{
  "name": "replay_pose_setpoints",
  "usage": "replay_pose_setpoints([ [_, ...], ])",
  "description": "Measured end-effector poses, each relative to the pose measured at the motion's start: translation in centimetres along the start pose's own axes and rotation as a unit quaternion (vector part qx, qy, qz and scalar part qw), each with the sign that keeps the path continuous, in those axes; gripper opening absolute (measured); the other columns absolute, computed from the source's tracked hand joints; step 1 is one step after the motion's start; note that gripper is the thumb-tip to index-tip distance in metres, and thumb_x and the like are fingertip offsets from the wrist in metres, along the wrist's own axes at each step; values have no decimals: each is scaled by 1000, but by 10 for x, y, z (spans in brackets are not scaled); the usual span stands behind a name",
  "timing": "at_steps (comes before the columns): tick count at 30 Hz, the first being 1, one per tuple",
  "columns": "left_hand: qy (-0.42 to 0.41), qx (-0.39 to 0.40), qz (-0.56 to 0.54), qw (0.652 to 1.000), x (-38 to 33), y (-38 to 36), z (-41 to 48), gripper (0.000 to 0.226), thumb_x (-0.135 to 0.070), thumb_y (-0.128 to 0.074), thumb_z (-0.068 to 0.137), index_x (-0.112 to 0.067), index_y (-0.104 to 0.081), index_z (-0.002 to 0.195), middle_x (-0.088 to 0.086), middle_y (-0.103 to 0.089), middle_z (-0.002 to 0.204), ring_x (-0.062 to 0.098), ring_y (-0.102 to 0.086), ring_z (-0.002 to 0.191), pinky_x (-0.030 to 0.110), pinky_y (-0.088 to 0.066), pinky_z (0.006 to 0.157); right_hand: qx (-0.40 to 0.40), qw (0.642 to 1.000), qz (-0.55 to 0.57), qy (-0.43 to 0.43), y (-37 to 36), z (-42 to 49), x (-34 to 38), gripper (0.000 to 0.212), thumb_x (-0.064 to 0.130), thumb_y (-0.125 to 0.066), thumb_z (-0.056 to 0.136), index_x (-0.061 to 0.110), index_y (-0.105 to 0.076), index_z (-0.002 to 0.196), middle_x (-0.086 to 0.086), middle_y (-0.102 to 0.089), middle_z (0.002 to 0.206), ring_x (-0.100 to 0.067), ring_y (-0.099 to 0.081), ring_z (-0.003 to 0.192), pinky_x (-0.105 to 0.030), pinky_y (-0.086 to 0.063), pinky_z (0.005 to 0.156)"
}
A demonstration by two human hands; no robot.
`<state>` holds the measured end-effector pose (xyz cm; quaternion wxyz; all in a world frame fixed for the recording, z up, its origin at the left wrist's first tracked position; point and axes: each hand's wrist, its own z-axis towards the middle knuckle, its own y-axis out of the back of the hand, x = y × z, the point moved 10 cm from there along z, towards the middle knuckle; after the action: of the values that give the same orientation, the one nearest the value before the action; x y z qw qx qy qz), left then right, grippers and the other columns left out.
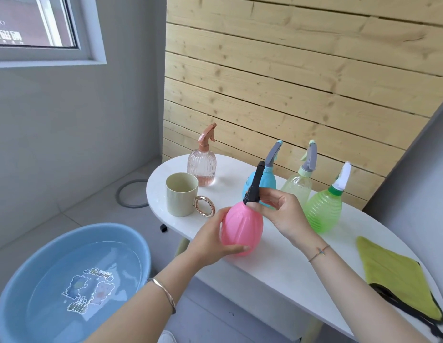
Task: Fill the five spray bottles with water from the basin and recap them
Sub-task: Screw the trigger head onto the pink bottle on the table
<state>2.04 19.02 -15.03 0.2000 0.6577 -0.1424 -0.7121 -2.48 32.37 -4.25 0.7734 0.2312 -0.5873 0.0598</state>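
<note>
View from above my hands: the pink spray bottle (241,229) stands upright between them at the near edge of the white table (277,266); whether its base rests there I cannot tell. My left hand (210,241) is curled round the belly. My right hand (282,214) pinches the collar of the black spray head (253,186) between thumb and fingertips. The shell is opaque, so the fill is hidden. I judge it thin, ribbed plastic: light when empty, yielding to a hard squeeze, slick once wet. The belly is best cupped, not crushed, and turning belongs at the collar, never the long nozzle. The basin (74,231), holding water, lies below and left of my left wrist.
</note>
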Motion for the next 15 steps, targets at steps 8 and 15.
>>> replay_pose_setpoints([
  [8, 3, -41, -8, 999, -5, 0, -3, 93, -40, -92, 62, -30, -40, 138, -15, -55, 127, 9, -52, 117, 32, -45, 99, -249, 968, -32, 26, 10, -27, -6, 29, 26, -85, 68, 15, -67, 87, 5, -71, 84, -7, -64, 85, -28, -49, 89],
  [15, 7, -41, -10, 999, -6, 0, -5, 94, -40, -91, 62, -29, -40, 140, -14, -54, 128, 10, -51, 119, 34, -46, 99, -274, 945, -148, 104, 23, -52, 27, 34, 37, -82, 70, 20, -60, 91, 9, -61, 91, -6, -55, 86, -23, -44, 79],
])
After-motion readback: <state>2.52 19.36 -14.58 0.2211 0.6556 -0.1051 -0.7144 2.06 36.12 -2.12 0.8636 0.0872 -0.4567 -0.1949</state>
